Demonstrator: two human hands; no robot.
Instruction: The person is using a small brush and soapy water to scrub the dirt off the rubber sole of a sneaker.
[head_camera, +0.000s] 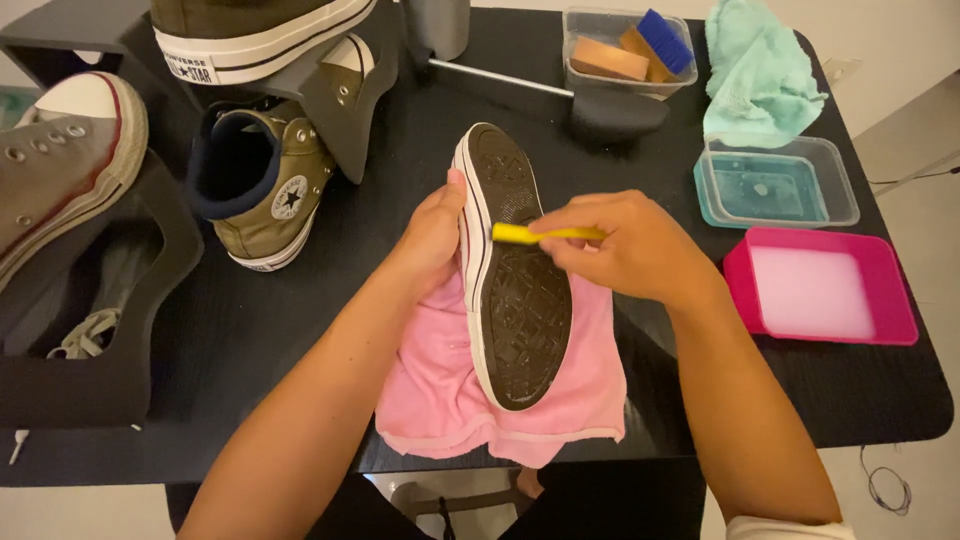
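My left hand (432, 232) grips a sneaker (515, 290) from its left side, holding it sole-up on a pink cloth (430, 385). The sole is dark with a white rim. My right hand (630, 245) holds a small yellow-handled brush (520, 234) across the sole's left edge, near the middle of the shoe. The brush head is hidden against the rim.
An olive high-top sneaker (262, 185) stands at the left beside grey shoe stands (100, 330) holding other shoes. At the right are a pink tub of white liquid (818, 290), a clear tub of water (775, 185), a teal cloth (760, 70) and a container of sponges (625, 50).
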